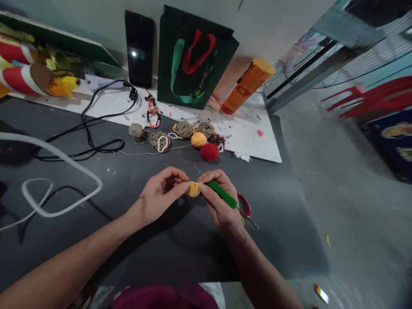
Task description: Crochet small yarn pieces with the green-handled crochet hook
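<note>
Between my two hands is a small yellow crocheted piece. My left hand pinches its left edge between thumb and fingers. The right edge is pinched by my right hand, which also holds a crochet hook with a green handle. The hook's thin metal tip points up and left, clear of the piece; a metal shaft sticks out past the handle's other end. Just beyond my hands lie a red yarn ball and a yellow yarn ball. A red band lies beside my right hand.
Brown coiled crochet pieces and a small beige ball lie farther back. Behind them stand a dark gift bag, a phone and an orange bottle. Black cables and a white tube are at left.
</note>
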Motion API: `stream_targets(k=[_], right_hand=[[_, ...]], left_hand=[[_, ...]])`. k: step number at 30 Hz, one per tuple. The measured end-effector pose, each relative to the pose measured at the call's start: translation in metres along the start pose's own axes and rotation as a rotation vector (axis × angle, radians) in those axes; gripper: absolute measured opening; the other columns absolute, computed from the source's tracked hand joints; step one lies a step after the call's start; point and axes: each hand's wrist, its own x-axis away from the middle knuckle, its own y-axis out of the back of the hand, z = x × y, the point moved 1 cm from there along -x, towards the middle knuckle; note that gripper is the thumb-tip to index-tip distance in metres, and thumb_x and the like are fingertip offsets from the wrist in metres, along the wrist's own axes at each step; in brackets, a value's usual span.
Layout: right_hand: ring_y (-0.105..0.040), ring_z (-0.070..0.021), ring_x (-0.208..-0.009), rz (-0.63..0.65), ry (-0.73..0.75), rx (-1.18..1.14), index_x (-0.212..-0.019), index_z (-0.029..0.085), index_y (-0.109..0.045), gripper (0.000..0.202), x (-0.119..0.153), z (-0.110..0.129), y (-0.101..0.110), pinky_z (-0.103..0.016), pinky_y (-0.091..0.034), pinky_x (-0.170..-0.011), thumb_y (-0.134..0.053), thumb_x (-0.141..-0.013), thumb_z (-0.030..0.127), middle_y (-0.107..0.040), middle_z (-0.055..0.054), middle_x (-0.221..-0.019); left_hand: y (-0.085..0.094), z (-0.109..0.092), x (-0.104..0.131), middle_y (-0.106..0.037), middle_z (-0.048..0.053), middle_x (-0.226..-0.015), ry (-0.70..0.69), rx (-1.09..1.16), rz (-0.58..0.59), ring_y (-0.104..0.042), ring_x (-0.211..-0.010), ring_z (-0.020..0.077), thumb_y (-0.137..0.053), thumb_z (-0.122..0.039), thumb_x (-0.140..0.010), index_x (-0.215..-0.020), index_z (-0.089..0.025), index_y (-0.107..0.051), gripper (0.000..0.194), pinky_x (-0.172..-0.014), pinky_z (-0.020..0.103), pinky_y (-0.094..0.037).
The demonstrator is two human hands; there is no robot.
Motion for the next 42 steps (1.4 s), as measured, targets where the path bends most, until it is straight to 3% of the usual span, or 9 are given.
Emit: stream_targets(k=[4, 9, 11, 16, 23, 26, 31, 37, 42], right_hand=[[-0.056, -0.0119, -0.066, 0.007, -0.019, 0.027, -0.081, 0.023, -0.06, 0.021, 0.0003, 0.0, 0.0001, -0.026, -0.049, -0.066, -0.078, -0.076, 0.032, -0.061, 0.002, -0.076], [-0.055, -0.012, -0.063, 0.008, -0.025, 0.04, -0.082, 0.023, -0.06, 0.022, 0.0004, 0.0007, -0.0008, -0.026, -0.049, -0.062, -0.078, -0.075, 0.034, -0.061, 0.002, -0.074], [-0.054, -0.0118, -0.063, 0.0, -0.023, 0.047, -0.082, 0.023, -0.06, 0.022, 0.0002, 0.0004, -0.0008, -0.026, -0.049, -0.062, -0.078, -0.075, 0.034, -0.061, 0.002, -0.075], [-0.055, -0.0116, -0.064, -0.002, -0.034, 0.038, -0.081, 0.023, -0.06, 0.022, 0.0002, -0.0004, -0.0007, -0.026, -0.049, -0.062, -0.079, -0.075, 0.033, -0.061, 0.002, -0.075], [-0.054, -0.0103, -0.06, -0.019, -0.058, -0.045, -0.08, 0.023, -0.06, 0.021, -0.0012, 0.0026, -0.0039, -0.024, -0.047, -0.059, -0.079, -0.074, 0.03, -0.061, 0.003, -0.072], [-0.054, -0.0092, -0.059, -0.007, -0.055, -0.097, -0.079, 0.022, -0.061, 0.021, -0.002, 0.0033, -0.0047, -0.023, -0.046, -0.058, -0.08, -0.073, 0.028, -0.061, 0.004, -0.07], [-0.054, -0.008, -0.059, 0.001, -0.058, -0.127, -0.079, 0.021, -0.061, 0.021, -0.0028, 0.003, -0.004, -0.021, -0.046, -0.058, -0.081, -0.073, 0.026, -0.061, 0.004, -0.07], [-0.054, -0.0078, -0.06, 0.015, -0.073, -0.133, -0.08, 0.022, -0.062, 0.02, -0.0012, 0.0013, -0.0038, -0.02, -0.047, -0.057, -0.081, -0.074, 0.027, -0.062, 0.004, -0.072], [-0.057, -0.0086, -0.063, 0.057, -0.044, -0.073, -0.083, 0.023, -0.063, 0.016, 0.001, 0.0003, -0.0033, -0.021, -0.05, -0.062, -0.078, -0.078, 0.025, -0.063, 0.003, -0.074]], left_hand=[[-0.0012, 0.0008, 0.0011, -0.064, 0.001, -0.081, 0.038, 0.021, 0.004, -0.06, -0.076, 0.0134, -0.083, -0.032, -0.067, -0.1, -0.016, -0.063, 0.042, -0.072, 0.027, -0.049], [0.0011, -0.0007, 0.0024, -0.067, 0.004, -0.081, -0.003, -0.123, 0.018, -0.06, -0.075, 0.0142, -0.07, -0.038, -0.081, -0.09, -0.015, -0.069, 0.025, -0.071, 0.026, -0.048], [0.0008, -0.0031, 0.0032, -0.067, 0.004, -0.08, -0.025, -0.133, 0.026, -0.059, -0.074, 0.014, -0.063, -0.04, -0.086, -0.089, -0.015, -0.069, 0.026, -0.07, 0.026, -0.049], [-0.002, -0.0058, 0.0057, -0.06, -0.002, -0.076, -0.111, -0.157, -0.023, -0.055, -0.069, 0.0117, -0.075, -0.03, -0.075, -0.103, -0.018, -0.059, 0.034, -0.066, 0.024, -0.048], [-0.003, -0.0035, 0.009, -0.068, 0.001, -0.08, -0.253, -0.426, 0.01, -0.06, -0.073, 0.0143, -0.075, -0.022, -0.072, -0.086, -0.019, -0.064, 0.018, -0.07, 0.026, -0.049], [-0.0028, -0.0028, 0.0078, -0.071, 0.003, -0.078, -0.229, -0.421, -0.004, -0.061, -0.07, 0.0143, -0.069, -0.023, -0.078, -0.081, -0.018, -0.067, 0.007, -0.068, 0.027, -0.049], [-0.002, -0.0021, 0.006, -0.072, 0.004, -0.08, -0.196, -0.393, -0.005, -0.064, -0.075, 0.0154, -0.062, -0.027, -0.085, -0.082, -0.017, -0.068, 0.012, -0.073, 0.028, -0.05], [-0.0037, -0.0015, 0.0066, -0.065, 0.001, -0.078, -0.144, -0.332, 0.006, -0.058, -0.07, 0.0136, -0.073, -0.03, -0.074, -0.089, -0.016, -0.062, 0.023, -0.068, 0.026, -0.049], [-0.0024, -0.001, 0.0055, -0.067, 0.002, -0.078, -0.119, -0.258, 0.025, -0.06, -0.073, 0.0132, -0.066, -0.031, -0.083, -0.081, -0.016, -0.064, 0.015, -0.071, 0.026, -0.048]])
